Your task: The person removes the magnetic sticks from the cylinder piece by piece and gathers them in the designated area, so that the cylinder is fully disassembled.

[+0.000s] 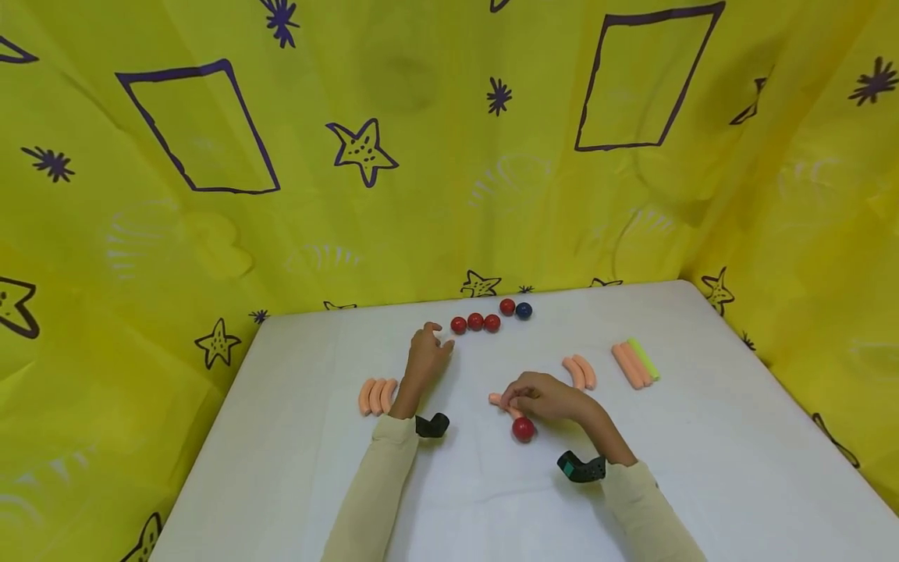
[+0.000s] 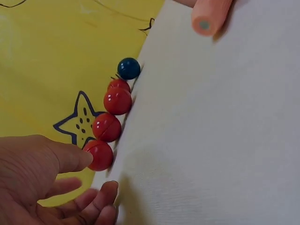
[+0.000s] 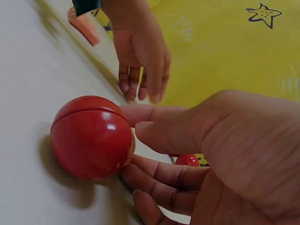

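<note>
My right hand (image 1: 544, 396) pinches a short salmon-pink stick (image 1: 495, 399) low over the white table. At the stick's near end sits a glossy red ball (image 1: 523, 429), large in the right wrist view with a seam around it. My left hand (image 1: 427, 355) reaches toward the back row of red balls (image 1: 475, 321), its fingers loosely spread and holding nothing. In the left wrist view its thumb overlaps the nearest red ball (image 2: 100, 156). The far end of a salmon stick (image 2: 206, 21) shows a small grey-green disc.
Behind the row stand another red ball (image 1: 507, 307) and a dark blue ball (image 1: 524, 311). Three curved salmon pieces (image 1: 377, 396) lie left of my left forearm, two curved ones (image 1: 579, 372) at right. Farther right are straight salmon sticks (image 1: 630, 365) beside a green stick (image 1: 644, 359).
</note>
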`<state>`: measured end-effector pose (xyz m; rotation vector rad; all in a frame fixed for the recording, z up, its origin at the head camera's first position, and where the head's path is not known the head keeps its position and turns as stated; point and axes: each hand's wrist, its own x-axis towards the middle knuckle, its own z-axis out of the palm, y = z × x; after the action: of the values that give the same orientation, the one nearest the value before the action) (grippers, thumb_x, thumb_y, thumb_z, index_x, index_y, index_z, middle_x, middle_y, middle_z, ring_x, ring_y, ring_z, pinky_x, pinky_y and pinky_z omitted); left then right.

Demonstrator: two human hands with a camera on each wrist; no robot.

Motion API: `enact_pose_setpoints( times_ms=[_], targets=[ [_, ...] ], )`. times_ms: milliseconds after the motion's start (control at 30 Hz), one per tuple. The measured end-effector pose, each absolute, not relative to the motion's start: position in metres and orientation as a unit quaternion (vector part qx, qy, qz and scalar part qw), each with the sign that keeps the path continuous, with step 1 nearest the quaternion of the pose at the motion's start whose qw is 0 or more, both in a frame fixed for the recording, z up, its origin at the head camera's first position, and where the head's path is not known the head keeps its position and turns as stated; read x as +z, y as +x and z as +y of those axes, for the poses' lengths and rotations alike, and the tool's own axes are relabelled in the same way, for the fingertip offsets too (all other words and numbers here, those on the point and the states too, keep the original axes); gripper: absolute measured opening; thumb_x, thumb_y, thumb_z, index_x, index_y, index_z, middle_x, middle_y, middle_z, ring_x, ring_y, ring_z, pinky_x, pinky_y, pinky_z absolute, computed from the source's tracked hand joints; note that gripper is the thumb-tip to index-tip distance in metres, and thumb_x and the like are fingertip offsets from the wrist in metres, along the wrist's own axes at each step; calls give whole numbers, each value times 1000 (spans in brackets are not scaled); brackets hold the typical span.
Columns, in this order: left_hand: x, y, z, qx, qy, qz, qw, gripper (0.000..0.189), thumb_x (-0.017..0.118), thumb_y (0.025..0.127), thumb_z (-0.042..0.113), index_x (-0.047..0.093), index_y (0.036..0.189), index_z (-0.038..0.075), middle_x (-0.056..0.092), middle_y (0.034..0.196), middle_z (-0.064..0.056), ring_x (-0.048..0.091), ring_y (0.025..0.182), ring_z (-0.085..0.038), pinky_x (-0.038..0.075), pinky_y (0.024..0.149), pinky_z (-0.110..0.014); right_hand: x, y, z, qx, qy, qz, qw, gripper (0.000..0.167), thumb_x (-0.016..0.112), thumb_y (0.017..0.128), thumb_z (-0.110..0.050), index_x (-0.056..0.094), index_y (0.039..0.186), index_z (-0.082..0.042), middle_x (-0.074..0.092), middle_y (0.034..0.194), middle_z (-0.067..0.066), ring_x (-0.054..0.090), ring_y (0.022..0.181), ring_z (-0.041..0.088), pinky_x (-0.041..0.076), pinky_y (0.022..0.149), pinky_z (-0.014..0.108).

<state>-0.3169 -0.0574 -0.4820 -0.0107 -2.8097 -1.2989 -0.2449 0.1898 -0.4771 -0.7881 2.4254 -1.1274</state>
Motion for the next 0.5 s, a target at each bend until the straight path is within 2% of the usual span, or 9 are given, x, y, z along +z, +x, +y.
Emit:
enact_pose_setpoints(
  times_ms=[100, 200, 367, 500],
  targets=[
    [-481, -308, -59, -422, -18, -906, 24, 22, 64, 92, 18, 65, 108, 3, 64, 86, -11, 56, 76, -20, 46, 67, -31, -476, -247, 188, -388, -282, 859, 179, 20, 55, 96, -5, 73, 102, -12, 69, 105, 2, 55, 95, 13, 47, 85, 27],
    [-480, -297, -59, -423, -35, -905, 16, 15, 62, 92, 18, 69, 99, 7, 66, 81, -7, 56, 71, -16, 44, 63, -27, -475, -246, 188, -382, -285, 861, 178, 21, 55, 96, -5, 73, 101, -12, 71, 102, 1, 55, 92, 12, 47, 83, 26],
    [-474, -285, -57, -429, -57, -901, 1, 17, 62, 93, 20, 69, 98, 6, 67, 83, -8, 56, 72, -15, 44, 62, -26, -475, -247, 188, -377, -281, 866, 169, 21, 54, 96, -6, 74, 100, -14, 70, 102, 0, 54, 90, 14, 46, 80, 25],
    [-471, -280, -58, -435, -61, -898, -20, 17, 62, 94, 21, 69, 100, 6, 67, 85, -9, 57, 66, -13, 43, 59, -23, -476, -248, 188, -375, -265, 874, 161, 18, 57, 98, -12, 73, 106, -13, 69, 98, 0, 53, 85, 13, 43, 75, 23]
  ],
)
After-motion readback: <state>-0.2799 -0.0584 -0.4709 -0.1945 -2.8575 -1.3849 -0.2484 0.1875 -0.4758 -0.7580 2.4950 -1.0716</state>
